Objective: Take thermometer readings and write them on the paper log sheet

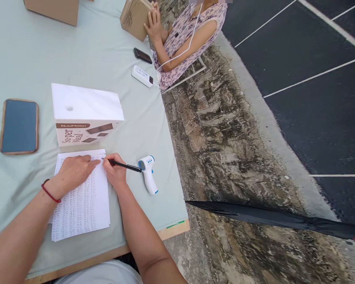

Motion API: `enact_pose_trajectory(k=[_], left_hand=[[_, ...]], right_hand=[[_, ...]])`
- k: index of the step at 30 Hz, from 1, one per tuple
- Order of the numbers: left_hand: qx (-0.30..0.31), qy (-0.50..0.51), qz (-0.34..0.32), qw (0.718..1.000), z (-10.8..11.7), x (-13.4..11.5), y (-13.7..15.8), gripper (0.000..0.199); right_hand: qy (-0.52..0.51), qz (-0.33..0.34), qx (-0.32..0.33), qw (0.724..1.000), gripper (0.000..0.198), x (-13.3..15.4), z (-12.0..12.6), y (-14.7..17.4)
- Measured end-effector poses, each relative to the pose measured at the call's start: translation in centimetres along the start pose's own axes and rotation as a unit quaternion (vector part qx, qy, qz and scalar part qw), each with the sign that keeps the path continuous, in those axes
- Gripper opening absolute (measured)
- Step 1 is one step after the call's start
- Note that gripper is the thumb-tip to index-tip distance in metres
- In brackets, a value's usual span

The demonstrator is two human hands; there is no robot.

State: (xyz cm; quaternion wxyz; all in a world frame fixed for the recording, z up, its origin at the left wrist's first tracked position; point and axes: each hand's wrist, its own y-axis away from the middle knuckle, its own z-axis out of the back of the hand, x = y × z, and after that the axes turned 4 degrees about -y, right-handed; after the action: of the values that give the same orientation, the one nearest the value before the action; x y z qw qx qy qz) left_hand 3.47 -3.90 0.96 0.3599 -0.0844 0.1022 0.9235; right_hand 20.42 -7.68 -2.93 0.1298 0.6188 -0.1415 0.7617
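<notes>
My right hand (115, 170) grips a black pen (127, 165), its tip at the upper right part of a stack of paper sheets (102, 205). Rows of small dark writing or print cover most of the top sheet, too small to read. My left hand (77, 170) lies on the upper part of the sheets, fingers stretched toward the pen tip, with nothing held in it. Just beyond the paper stands a white box (85, 134) marked "NutriMotion Super Meal". To the right of my right hand lies a white and blue infrared thermometer (148, 173).
A tablet or framed dark panel (20, 126) lies at left. Farther off are a cardboard box (55, 10), a white device (142, 76) and a black device (142, 55). Across the corner, a person's hands (154, 21) hold a brown box (135, 17). The table edge (174, 228) runs along the right.
</notes>
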Motion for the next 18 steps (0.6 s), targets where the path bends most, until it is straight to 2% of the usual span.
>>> enact_pose_trajectory(k=[5,13,18], left_hand=[[-0.016,0.021,0.0,1.0,-0.3,0.2,0.1,0.034],[0.046,-0.019,0.019,0.999,0.7,-0.4,-0.2,0.037],[0.056,-0.029,0.017,0.998,1.0,-0.5,-0.2,0.038]], right_hand=[[-0.005,-0.01,0.0,1.0,0.018,-0.1,0.0,0.1],[0.001,-0.009,-0.011,1.0,0.019,-0.1,0.0,0.0],[-0.002,-0.003,-0.013,1.0,0.017,0.0,-0.1,0.0]])
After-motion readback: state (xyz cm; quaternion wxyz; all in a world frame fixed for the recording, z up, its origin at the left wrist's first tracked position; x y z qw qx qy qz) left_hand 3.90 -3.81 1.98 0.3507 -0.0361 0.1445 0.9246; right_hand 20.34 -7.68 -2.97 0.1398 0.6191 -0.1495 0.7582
